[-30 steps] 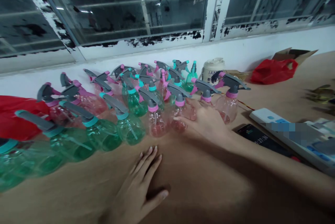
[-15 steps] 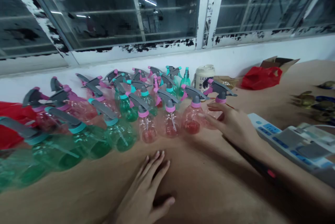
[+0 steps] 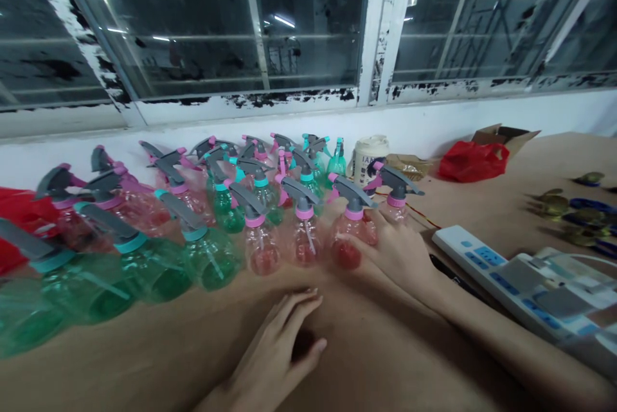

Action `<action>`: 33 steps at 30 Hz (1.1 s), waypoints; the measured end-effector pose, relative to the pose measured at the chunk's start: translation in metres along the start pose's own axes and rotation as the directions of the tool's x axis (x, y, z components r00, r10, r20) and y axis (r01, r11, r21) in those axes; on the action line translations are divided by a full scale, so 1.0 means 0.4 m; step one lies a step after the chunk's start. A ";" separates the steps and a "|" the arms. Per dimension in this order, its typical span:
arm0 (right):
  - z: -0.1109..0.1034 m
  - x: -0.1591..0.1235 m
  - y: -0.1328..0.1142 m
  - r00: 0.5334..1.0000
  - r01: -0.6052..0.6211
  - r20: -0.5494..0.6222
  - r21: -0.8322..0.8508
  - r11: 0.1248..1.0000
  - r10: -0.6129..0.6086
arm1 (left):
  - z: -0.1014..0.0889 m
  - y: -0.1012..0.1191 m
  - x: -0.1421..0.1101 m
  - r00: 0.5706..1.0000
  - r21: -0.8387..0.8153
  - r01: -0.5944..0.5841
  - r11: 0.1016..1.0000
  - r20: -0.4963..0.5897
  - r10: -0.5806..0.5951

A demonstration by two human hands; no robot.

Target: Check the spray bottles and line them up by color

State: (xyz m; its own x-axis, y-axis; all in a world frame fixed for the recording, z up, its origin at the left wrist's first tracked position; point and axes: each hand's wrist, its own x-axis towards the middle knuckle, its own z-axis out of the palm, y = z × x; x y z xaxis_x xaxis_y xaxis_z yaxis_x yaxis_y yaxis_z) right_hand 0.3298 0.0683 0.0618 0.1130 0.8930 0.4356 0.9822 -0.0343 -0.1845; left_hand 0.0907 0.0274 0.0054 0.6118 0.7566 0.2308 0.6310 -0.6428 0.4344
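Several spray bottles with grey trigger heads stand in rows, some clear green with teal collars, others clear pink with pink collars. My right hand [image 3: 398, 251] has its thumb across the front of a pink spray bottle [image 3: 348, 251] and its fingers curled at that bottle's right side. Another pink spray bottle [image 3: 396, 202] is partly hidden behind this hand. My left hand [image 3: 277, 341] rests open and low over the table, fingers stretched and slightly bent, with nothing in it. Nearest to it stand two pink bottles [image 3: 263, 254] and a green spray bottle [image 3: 212, 261].
A white power strip [image 3: 475, 258] with plugs and cables lies at the right. Beyond it are brass-coloured parts [image 3: 554, 203]. A white tub [image 3: 369, 161], a red bag [image 3: 475, 161] and an open carton [image 3: 506, 135] stand along the wall under the windows.
My right hand has moved left and down from the rightmost pink bottle onto the one beside it. My left hand's fingers have bent a little. The view has shifted slightly.
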 end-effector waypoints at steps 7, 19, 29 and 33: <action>-0.055 -0.155 -0.003 0.986 0.146 -0.085 0.037 0.989 -0.143 | 0.027 0.034 0.046 0.998 -0.053 -0.004 0.999 -0.060 0.000; -0.113 -0.222 -0.092 0.962 0.247 -0.022 0.493 0.835 -0.272 | -0.018 0.054 -0.024 0.997 -0.126 -0.031 0.992 -0.075 0.021; -0.060 -0.165 -0.208 0.876 0.188 0.008 0.916 0.355 -0.483 | -0.072 0.044 -0.108 0.999 -0.150 0.034 0.988 0.046 -0.028; -0.060 -0.162 -0.248 0.858 0.291 -0.067 0.881 0.374 -0.509 | -0.083 0.005 -0.122 0.998 -0.060 -0.033 0.998 0.057 0.037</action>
State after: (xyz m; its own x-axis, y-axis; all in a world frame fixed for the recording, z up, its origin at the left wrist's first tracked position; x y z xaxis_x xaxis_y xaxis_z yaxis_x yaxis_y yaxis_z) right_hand 0.2286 0.0031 0.0729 -0.3929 0.7538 0.5267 0.2686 0.6419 -0.7182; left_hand 0.0460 -0.0068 0.0239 0.6608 0.7243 0.1968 0.5802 -0.6592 0.4783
